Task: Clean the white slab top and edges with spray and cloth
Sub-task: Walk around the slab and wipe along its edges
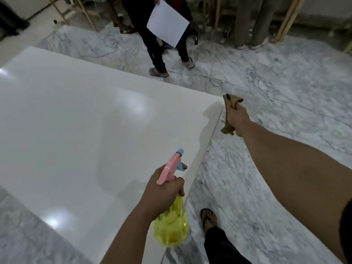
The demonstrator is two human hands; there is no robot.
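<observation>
Marble floor (266,88) surrounds the glossy white slab (76,121), whose right edge runs beside open walking room. Left hand (163,189) is clamped on a yellow spray bottle (171,227) over that edge. Right hand (237,119) grips a tan cloth (231,101) off the slab's corner. A bystander's legs (158,54) stand beyond.

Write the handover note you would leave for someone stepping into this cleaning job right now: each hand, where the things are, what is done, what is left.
Left hand: gripping the spray bottle by its neck, finger at the trigger, nozzle aimed over the white slab.
Right hand: closed on the brown cloth, held out just beyond the slab's right corner, not touching it.
Done: cannot tell; the top looks glossy, with no visible spray or streaks.
Left: spray, wipe the top, then the edges. Mind the cables on the marble floor.
</observation>
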